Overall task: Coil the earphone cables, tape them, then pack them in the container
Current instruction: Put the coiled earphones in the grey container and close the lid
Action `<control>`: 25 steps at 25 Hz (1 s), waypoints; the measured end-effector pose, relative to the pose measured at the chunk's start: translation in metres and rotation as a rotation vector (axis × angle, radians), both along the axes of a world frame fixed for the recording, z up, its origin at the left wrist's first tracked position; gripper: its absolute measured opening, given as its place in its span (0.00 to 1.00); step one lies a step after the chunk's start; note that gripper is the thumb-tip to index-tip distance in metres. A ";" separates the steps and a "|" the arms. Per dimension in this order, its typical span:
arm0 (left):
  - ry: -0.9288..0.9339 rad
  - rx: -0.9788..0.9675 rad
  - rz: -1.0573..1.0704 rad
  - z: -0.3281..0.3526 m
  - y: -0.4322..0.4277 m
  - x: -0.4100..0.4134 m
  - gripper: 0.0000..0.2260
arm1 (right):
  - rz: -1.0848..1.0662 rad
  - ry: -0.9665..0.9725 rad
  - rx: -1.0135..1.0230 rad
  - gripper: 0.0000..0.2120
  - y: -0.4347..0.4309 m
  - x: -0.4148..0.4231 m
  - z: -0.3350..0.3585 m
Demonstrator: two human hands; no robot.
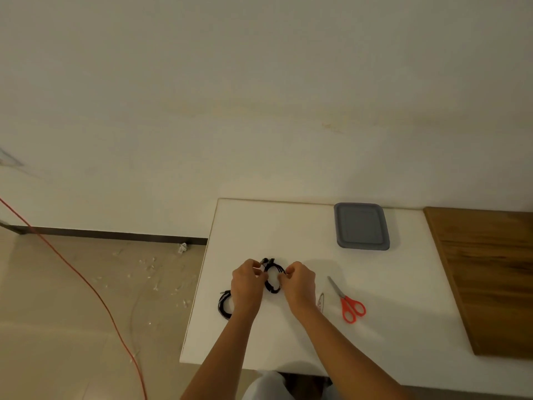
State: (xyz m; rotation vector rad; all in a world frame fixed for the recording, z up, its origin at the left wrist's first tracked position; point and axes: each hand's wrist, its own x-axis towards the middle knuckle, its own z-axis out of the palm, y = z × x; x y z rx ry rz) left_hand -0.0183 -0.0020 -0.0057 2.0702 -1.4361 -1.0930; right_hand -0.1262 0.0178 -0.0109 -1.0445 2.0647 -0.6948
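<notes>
While both hands work at the middle of the worktop (pixel 288 226): the step looks like the last of the coiling or the taping of one bundle; no tape strip can be made out.
Second coil (pixel 220 308): lies flat towards the worktop's left edge, just beside the left wrist and partly hidden by it.
Tape: what looks like a clear tape roll (pixel 320 302) shows just beside the right wrist, mostly hidden.
Scissors (pixel 344 298): red-handled, right of the tape, blades pointing to the far edge.
Left hand (pixel 248 284): grip curled, pinching the left side of the held coil.
Right hand (pixel 298 284): grip curled, pinching the right side.
Held coil (pixel 273 291): a black oval between the two hands, long axis running near to far, its ends bunched at the far tip.
Container (pixel 362 226): grey, lid on, by the far edge, beyond and right of the hands; the right hand is nearer, so packing probably falls to it.
Wooden board (pixel 484 278): covers the right end.
Count: two coils, two hands, one tape roll, one pair of scissors, one container.
</notes>
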 end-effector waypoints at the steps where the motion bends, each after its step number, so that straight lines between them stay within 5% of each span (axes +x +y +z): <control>1: 0.010 -0.015 0.020 0.000 0.001 0.000 0.11 | 0.031 0.022 -0.004 0.06 0.000 0.000 0.004; 6: 0.119 -0.138 0.142 0.013 0.027 0.002 0.07 | -0.002 0.280 -0.314 0.14 0.035 -0.037 0.048; 8: 0.138 -0.064 0.062 0.016 0.042 -0.001 0.05 | -0.056 0.334 -0.139 0.23 0.060 -0.064 0.055; 11: 0.226 0.125 -0.100 0.019 0.067 -0.018 0.06 | -0.029 0.076 0.223 0.24 0.078 -0.076 0.051; 15: 0.321 0.261 -0.051 0.019 0.088 -0.034 0.07 | -0.081 0.015 0.034 0.03 0.079 -0.079 0.048; 21: 0.243 0.230 0.019 0.019 0.078 -0.033 0.08 | -0.253 -0.353 0.154 0.09 0.080 -0.099 0.022; 25: 0.214 0.186 -0.034 0.016 0.066 -0.039 0.06 | -0.035 0.128 0.076 0.12 0.072 -0.102 0.013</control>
